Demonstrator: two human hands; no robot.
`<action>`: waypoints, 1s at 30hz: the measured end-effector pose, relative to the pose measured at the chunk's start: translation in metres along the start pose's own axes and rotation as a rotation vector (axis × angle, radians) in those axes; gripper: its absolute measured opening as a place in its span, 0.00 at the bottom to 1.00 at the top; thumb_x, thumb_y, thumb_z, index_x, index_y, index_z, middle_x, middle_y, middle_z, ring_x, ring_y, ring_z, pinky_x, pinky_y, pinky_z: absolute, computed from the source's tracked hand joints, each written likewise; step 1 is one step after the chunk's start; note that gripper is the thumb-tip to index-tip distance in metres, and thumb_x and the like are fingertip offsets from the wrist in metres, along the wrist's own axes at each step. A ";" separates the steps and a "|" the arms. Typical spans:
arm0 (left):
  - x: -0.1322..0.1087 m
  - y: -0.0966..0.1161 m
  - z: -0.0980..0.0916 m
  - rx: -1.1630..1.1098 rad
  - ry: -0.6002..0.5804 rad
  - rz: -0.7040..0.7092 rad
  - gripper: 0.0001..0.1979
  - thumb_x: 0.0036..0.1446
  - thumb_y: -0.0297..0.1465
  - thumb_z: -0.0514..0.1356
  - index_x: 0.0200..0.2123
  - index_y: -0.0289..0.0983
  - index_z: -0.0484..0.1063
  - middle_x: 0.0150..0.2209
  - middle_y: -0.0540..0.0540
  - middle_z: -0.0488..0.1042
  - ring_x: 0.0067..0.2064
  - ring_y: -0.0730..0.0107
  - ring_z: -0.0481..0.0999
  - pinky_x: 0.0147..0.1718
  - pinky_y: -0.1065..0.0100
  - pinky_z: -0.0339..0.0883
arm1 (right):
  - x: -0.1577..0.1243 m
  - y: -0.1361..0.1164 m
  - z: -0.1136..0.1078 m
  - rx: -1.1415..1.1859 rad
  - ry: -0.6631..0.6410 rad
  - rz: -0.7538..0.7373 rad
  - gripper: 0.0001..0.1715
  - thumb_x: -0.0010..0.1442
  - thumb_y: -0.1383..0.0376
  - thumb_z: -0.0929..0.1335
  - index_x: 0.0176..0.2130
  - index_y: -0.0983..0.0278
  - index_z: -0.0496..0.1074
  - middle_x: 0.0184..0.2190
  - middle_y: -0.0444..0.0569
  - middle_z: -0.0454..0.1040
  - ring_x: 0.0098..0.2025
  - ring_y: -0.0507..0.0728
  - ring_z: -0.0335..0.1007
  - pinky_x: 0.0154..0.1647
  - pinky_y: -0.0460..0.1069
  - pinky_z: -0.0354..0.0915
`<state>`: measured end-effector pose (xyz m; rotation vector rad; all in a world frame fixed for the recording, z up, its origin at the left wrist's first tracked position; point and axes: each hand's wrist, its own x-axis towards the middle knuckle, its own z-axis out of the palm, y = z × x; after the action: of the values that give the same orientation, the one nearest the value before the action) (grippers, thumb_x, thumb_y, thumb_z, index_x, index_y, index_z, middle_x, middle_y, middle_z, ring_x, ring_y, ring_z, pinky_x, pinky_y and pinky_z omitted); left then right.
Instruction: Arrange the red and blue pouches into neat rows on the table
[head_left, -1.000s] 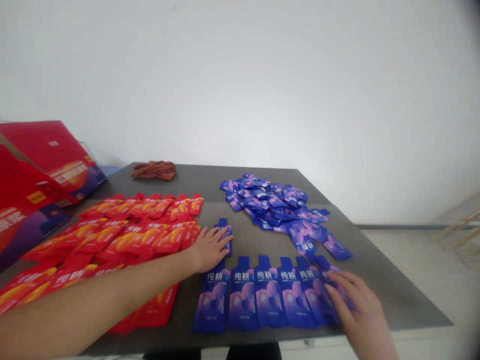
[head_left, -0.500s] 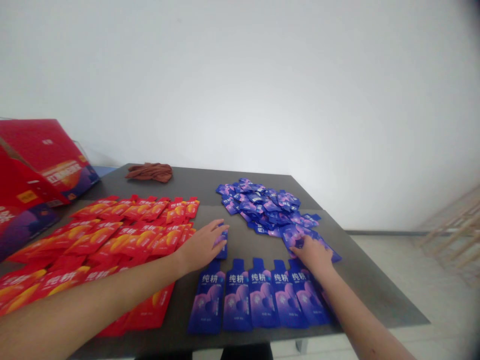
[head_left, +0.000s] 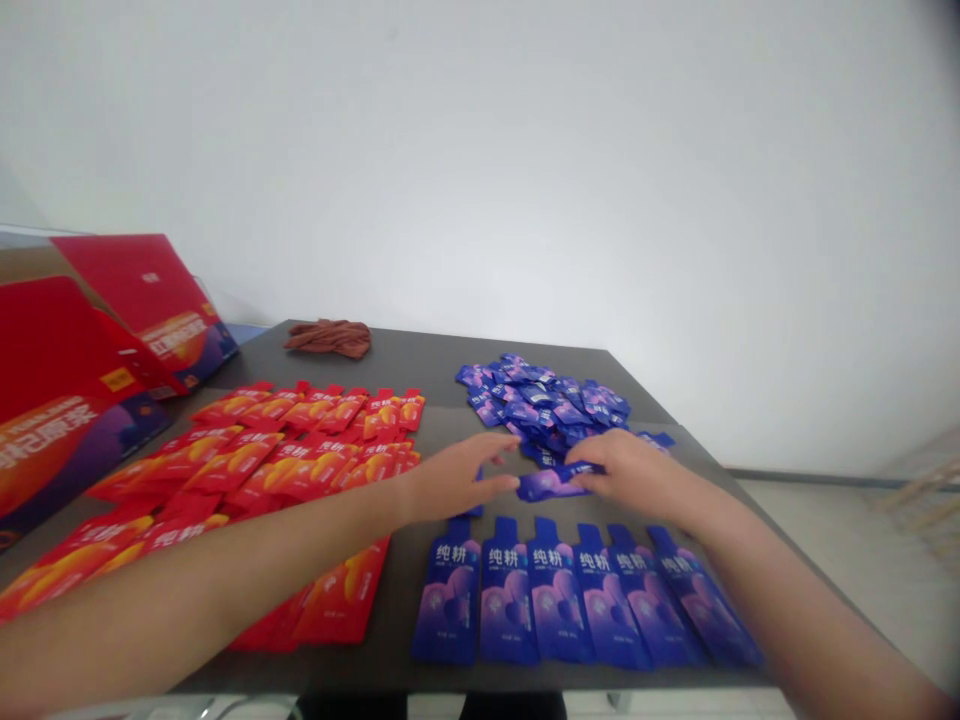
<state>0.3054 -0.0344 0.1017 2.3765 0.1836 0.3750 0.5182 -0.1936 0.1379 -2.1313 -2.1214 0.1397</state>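
Note:
My right hand grips a purple-blue pouch by its right end, held low over the dark table. Facing it from the left, my left hand has thumb and fingers apart, the thumb tip close to the pouch's left end; whether they touch I cannot tell. Below both hands lies a row of several purple pouches, side by side with their necks pointing away from me. Part of another purple pouch shows under my left hand. Just beyond my right hand is a jumbled heap of purple pouches.
Rows of red-orange pouches overlap on the left of the dark table, partly behind my left forearm. Red printed cartons stand at the far left. A brown cloth lies near the back edge, before a white wall.
My right hand has brought a pouch from the heap's near edge leftward. My left hand has come off the pouch on the left and moved right towards it. The view has shifted slightly.

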 end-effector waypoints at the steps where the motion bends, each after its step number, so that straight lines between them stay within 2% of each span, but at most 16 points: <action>1: 0.003 0.004 0.005 -0.053 -0.077 -0.029 0.17 0.57 0.38 0.57 0.48 0.38 0.72 0.44 0.47 0.75 0.43 0.67 0.73 0.44 0.68 0.65 | 0.010 -0.009 -0.004 -0.027 -0.021 -0.097 0.09 0.57 0.67 0.69 0.40 0.59 0.77 0.37 0.43 0.76 0.41 0.53 0.70 0.47 0.46 0.58; 2: 0.006 0.005 0.010 -0.095 -0.123 -0.081 0.13 0.56 0.38 0.57 0.41 0.38 0.75 0.37 0.48 0.76 0.39 0.68 0.73 0.40 0.70 0.64 | 0.020 -0.016 -0.005 -0.060 -0.015 -0.142 0.08 0.56 0.67 0.70 0.39 0.60 0.77 0.36 0.43 0.75 0.41 0.53 0.70 0.49 0.47 0.57; 4: 0.009 0.001 0.023 -0.145 -0.110 -0.221 0.13 0.56 0.38 0.56 0.28 0.36 0.76 0.26 0.50 0.73 0.30 0.71 0.70 0.32 0.72 0.61 | 0.036 -0.023 -0.001 -0.090 0.102 -0.084 0.14 0.56 0.67 0.71 0.45 0.61 0.75 0.41 0.47 0.74 0.47 0.56 0.67 0.54 0.52 0.54; 6: 0.010 -0.008 0.035 -0.167 -0.026 -0.341 0.17 0.56 0.39 0.54 0.23 0.34 0.73 0.20 0.50 0.68 0.25 0.73 0.67 0.26 0.72 0.59 | 0.045 -0.023 0.012 -0.074 0.265 0.047 0.23 0.58 0.65 0.70 0.54 0.62 0.69 0.51 0.53 0.69 0.55 0.61 0.61 0.58 0.57 0.51; 8: 0.011 -0.019 0.046 -0.190 0.023 -0.421 0.18 0.57 0.39 0.52 0.24 0.33 0.72 0.19 0.51 0.66 0.23 0.74 0.65 0.22 0.72 0.57 | 0.048 -0.021 0.030 -0.036 0.349 0.144 0.26 0.60 0.63 0.69 0.57 0.64 0.65 0.54 0.56 0.64 0.57 0.62 0.58 0.59 0.58 0.51; 12: 0.015 -0.035 0.059 -0.180 0.063 -0.518 0.16 0.57 0.35 0.50 0.26 0.32 0.72 0.21 0.49 0.68 0.24 0.74 0.67 0.23 0.73 0.60 | 0.043 -0.020 0.069 0.055 0.240 0.171 0.19 0.61 0.63 0.67 0.52 0.65 0.70 0.49 0.54 0.69 0.50 0.58 0.67 0.51 0.52 0.62; 16: 0.015 -0.040 0.059 -0.046 0.006 -0.541 0.14 0.55 0.36 0.53 0.28 0.32 0.73 0.23 0.46 0.72 0.26 0.69 0.73 0.26 0.70 0.64 | 0.034 -0.025 0.094 0.156 0.113 0.132 0.20 0.62 0.64 0.67 0.54 0.65 0.69 0.49 0.53 0.70 0.46 0.55 0.70 0.47 0.47 0.65; 18: 0.010 -0.039 0.054 0.068 0.004 -0.532 0.14 0.53 0.37 0.56 0.34 0.32 0.73 0.28 0.43 0.75 0.31 0.62 0.75 0.30 0.66 0.66 | 0.030 -0.028 0.101 0.194 0.061 0.080 0.21 0.62 0.64 0.67 0.54 0.64 0.69 0.51 0.51 0.69 0.49 0.54 0.69 0.51 0.46 0.63; 20: 0.005 -0.037 0.048 0.184 0.028 -0.501 0.18 0.54 0.37 0.56 0.43 0.30 0.71 0.35 0.38 0.76 0.37 0.55 0.76 0.35 0.61 0.67 | 0.028 -0.031 0.107 0.210 0.017 0.028 0.20 0.62 0.64 0.67 0.54 0.62 0.70 0.53 0.49 0.68 0.54 0.53 0.66 0.55 0.46 0.60; 23: 0.000 -0.035 0.041 0.299 0.017 -0.359 0.19 0.57 0.32 0.53 0.52 0.34 0.66 0.45 0.38 0.75 0.46 0.56 0.75 0.45 0.59 0.66 | 0.028 -0.035 0.113 0.183 -0.015 0.002 0.17 0.62 0.64 0.67 0.51 0.62 0.72 0.55 0.50 0.67 0.56 0.56 0.64 0.59 0.49 0.57; 26: 0.000 -0.040 0.040 0.371 -0.060 -0.164 0.19 0.59 0.28 0.52 0.53 0.39 0.67 0.52 0.43 0.72 0.55 0.62 0.69 0.56 0.61 0.59 | 0.029 -0.041 0.116 0.131 -0.026 0.002 0.17 0.62 0.65 0.66 0.51 0.62 0.73 0.55 0.51 0.66 0.55 0.58 0.64 0.58 0.54 0.58; 30: -0.001 -0.049 0.046 0.449 -0.155 -0.019 0.17 0.59 0.27 0.51 0.50 0.39 0.71 0.51 0.44 0.74 0.54 0.62 0.71 0.56 0.61 0.59 | 0.028 -0.045 0.113 0.083 -0.043 -0.020 0.19 0.61 0.63 0.67 0.53 0.60 0.72 0.55 0.49 0.67 0.56 0.58 0.63 0.58 0.53 0.57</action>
<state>0.3172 -0.0280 0.0365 2.8295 0.2375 0.1483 0.4562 -0.1620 0.0339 -2.0788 -2.1202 0.2695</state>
